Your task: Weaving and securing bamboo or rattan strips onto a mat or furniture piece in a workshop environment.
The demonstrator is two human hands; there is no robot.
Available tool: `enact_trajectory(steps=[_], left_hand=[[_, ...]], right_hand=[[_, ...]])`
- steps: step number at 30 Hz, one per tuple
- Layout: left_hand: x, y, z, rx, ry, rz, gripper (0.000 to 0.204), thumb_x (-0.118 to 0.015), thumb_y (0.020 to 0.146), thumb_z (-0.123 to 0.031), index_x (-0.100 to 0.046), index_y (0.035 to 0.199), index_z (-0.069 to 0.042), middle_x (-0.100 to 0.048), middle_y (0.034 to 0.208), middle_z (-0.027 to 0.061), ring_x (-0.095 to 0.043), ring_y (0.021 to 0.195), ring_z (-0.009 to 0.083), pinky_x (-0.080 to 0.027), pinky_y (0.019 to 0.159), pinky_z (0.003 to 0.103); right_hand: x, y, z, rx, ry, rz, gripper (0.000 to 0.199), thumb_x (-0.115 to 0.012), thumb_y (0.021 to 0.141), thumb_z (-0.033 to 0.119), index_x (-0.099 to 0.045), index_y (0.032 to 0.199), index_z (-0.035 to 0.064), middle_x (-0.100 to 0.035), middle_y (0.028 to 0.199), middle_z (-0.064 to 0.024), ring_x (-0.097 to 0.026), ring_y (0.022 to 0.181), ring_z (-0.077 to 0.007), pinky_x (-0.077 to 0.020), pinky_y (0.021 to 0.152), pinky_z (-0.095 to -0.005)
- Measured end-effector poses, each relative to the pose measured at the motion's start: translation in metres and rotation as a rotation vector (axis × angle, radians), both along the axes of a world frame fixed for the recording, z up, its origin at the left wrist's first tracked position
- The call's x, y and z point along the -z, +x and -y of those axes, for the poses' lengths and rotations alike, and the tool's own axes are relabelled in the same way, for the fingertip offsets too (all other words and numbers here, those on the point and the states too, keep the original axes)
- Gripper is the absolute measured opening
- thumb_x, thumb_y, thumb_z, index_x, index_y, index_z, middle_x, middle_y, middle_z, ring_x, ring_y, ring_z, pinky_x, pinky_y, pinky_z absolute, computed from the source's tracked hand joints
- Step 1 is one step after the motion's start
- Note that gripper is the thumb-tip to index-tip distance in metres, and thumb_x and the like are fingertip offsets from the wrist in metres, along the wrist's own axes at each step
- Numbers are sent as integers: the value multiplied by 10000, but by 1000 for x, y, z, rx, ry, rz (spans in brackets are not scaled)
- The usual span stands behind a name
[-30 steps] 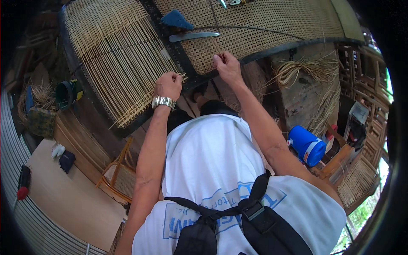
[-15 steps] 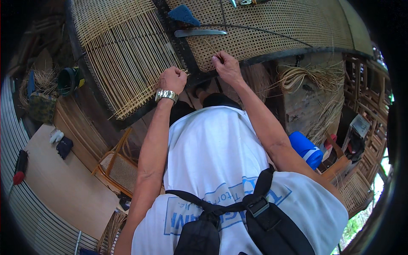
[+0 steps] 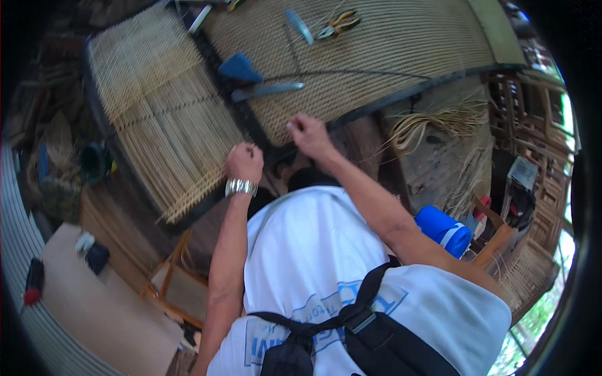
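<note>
A woven cane panel in a dark frame lies in front of me. Its left section has long parallel strands, while the right section carries a close open-holed weave. My left hand, with a metal watch on the wrist, is closed at the near right edge of the left section. What its fingers hold is hidden. Over the near corner of the right section, my right hand is pinched at thumb and fingertips; blur hides anything between them. Just beyond it lie a knife-like blade and a blue wedge-shaped piece.
Pliers and a pale blue tool lie farther up the panel. A bundle of cane strands rests on a board at right, above a blue cylindrical container. A cane-seated chair stands at lower left.
My view has shifted, so the panel and both hands sit lower and the pliers show fully. Both hands stay near the same frame corner. The thin strand at my right fingertips no longer shows clearly.
</note>
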State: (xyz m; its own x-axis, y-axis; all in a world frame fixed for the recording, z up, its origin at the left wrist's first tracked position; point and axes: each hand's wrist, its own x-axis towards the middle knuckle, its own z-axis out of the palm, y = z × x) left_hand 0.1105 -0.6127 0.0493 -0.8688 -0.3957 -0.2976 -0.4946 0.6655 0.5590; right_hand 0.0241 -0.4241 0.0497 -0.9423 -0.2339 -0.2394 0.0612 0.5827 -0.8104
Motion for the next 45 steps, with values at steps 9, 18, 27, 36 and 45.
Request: enact_trajectory(steps=[9, 18, 27, 36, 45], left_hand=[[-1, -2, -9, 3, -108, -91, 174, -655, 795, -198, -683, 818, -28, -655, 837, 167, -638, 748, 357, -510, 670, 469], [2, 2, -11, 42, -72, -103, 186, -652, 850, -180, -680, 844, 4, -663, 846, 149, -663, 721, 292, -534, 653, 392], [14, -5, -8, -8, -37, -34, 256, -661, 844, -238, -705, 917, 3, -719, 836, 137, -687, 752, 263, -535, 708, 371], [17, -10, -10, -34, -53, 52, 286, -658, 835, -222, -693, 943, 40, -703, 809, 192, -687, 737, 312, -531, 698, 413], [-8, -7, -6, 5, -64, 55, 215, -670, 855, -220, -708, 927, -20, -699, 880, 165, -696, 811, 303, -543, 738, 397]], right_hand=[[-32, -4, -46, 205, -52, -71, 202, -643, 890, 226, -645, 891, 23, -665, 811, -203, -664, 774, -359, -515, 713, -429], [-2, -90, -274, 1072, 444, -182, 292, -583, 908, 310, -676, 954, 37, -703, 911, -193, -678, 904, -368, -516, 815, -440], [26, -39, -388, 1306, 445, -31, 316, -605, 879, 328, -681, 1017, 53, -701, 1029, -207, -667, 994, -383, -511, 898, -451], [102, -59, -477, 1418, 368, -7, 813, -693, 832, 426, -403, 1405, -73, -503, 1407, -255, -507, 1299, -362, -402, 1085, -439], [111, -9, -532, 1385, -6, 98, 505, -592, 797, 279, -641, 1130, -97, -665, 1115, -238, -664, 977, -358, -533, 838, -450]])
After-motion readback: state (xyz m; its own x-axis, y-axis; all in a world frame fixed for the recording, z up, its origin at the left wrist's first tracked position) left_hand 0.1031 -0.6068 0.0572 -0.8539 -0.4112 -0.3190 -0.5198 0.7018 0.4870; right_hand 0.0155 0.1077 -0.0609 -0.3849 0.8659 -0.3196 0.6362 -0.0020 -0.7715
